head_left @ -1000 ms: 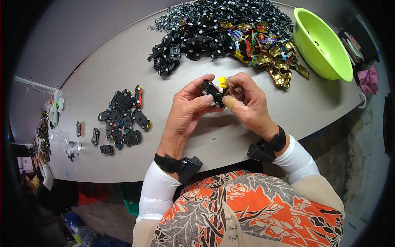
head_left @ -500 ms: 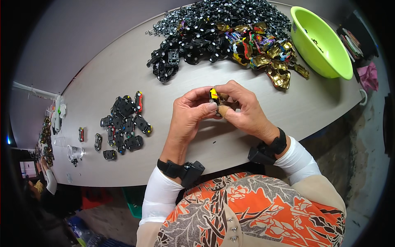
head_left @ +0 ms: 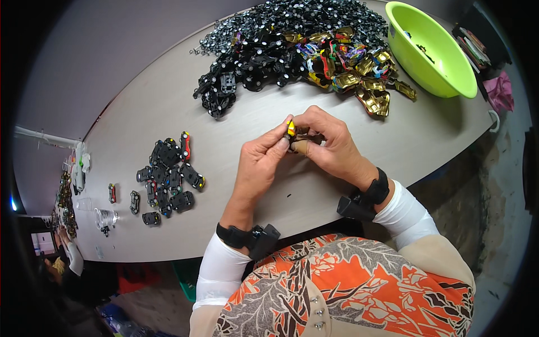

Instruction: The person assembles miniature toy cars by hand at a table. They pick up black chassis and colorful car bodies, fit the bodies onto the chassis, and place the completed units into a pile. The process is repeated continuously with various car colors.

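Observation:
A small toy car (head_left: 291,128) with a yellow and red end is held between my two hands, above the middle of the table. My left hand (head_left: 257,164) pinches its left side between thumb and fingertips. On the other side my right hand (head_left: 337,147) closes round it, thumb pressed against it. Something dark and shiny shows under the right fingers; I cannot tell whether it belongs to the same car. The fingers cover most of the toy. Off to my left lies a cluster of toy cars (head_left: 167,153), mostly with black undersides up.
Across the far side spread heaps of black car bases (head_left: 261,63), gold and coloured car shells (head_left: 348,80) and small grey parts (head_left: 331,18). A green basin (head_left: 424,70) stands far right. Clear plastic cups (head_left: 105,218) sit left; beyond, another person's hands (head_left: 63,236) are at the table.
The toy car has turned in my fingers, and its wheels show less. My left fingertips have shifted along it. The whole view has tilted slightly.

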A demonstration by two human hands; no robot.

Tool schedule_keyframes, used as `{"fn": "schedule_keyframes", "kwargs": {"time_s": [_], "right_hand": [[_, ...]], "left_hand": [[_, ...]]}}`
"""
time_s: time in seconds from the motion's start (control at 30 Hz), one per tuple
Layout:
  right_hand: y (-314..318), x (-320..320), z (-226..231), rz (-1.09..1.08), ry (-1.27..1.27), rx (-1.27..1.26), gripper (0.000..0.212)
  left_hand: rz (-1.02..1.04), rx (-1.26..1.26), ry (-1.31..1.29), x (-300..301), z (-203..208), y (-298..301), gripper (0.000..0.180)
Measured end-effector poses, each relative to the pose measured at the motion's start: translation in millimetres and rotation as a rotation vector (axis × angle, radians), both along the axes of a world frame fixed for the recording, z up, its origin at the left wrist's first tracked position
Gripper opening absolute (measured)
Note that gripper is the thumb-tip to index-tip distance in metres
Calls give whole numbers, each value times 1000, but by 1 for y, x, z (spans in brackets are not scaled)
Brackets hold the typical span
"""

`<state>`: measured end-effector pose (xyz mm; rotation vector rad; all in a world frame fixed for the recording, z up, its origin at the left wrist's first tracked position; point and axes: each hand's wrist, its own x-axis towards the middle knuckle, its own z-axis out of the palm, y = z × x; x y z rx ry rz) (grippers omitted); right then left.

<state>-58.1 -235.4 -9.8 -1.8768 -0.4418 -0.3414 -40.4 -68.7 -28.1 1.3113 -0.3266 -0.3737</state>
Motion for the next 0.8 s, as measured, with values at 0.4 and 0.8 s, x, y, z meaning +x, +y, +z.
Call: {"fn": "schedule_keyframes", "kwargs": {"time_s": [0.4,0.8], "right_hand": [[-6,0,-7,195,212,226,19],[-26,2,5,371,595,360,4]], "left_hand": [[-111,-198,288,10,0,8,26],[-224,2,282,4,13,9,18]]}}
